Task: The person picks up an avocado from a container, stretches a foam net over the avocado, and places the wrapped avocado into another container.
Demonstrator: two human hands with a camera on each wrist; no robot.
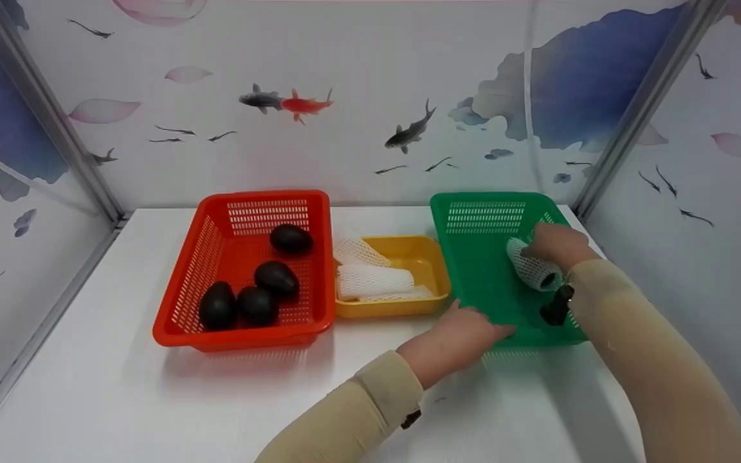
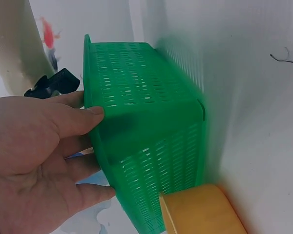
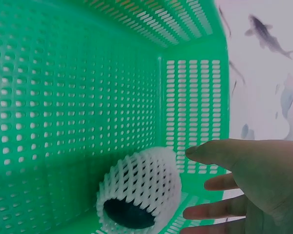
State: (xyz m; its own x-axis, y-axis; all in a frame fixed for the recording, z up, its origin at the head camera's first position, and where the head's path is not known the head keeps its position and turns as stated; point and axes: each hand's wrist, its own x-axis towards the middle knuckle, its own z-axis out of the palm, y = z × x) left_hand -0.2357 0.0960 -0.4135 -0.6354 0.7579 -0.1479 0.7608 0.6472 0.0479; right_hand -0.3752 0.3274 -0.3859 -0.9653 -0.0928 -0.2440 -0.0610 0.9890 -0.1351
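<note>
In the green basket [image 1: 480, 276], at its right side, lies a dark egg-shaped fruit [image 3: 128, 214], avocado-like, inside a white foam net sleeve [image 3: 146, 180]. Its dark end shows at the net's opening. Just beside the sleeve is my right hand [image 1: 560, 246], fingers extended; the right wrist view shows a small gap between thumb and net. My left hand [image 1: 454, 341] holds the basket's near left corner, with the thumb over the rim in the left wrist view. Several bare dark fruits [image 1: 277, 278] lie in the red basket [image 1: 242, 335] on the left.
Between the two baskets stands a yellow tray [image 1: 402, 308] with several white foam nets [image 1: 374, 280]. All stand on a white table [image 1: 107, 360], enclosed by printed panels [image 1: 345, 167] at the back and sides.
</note>
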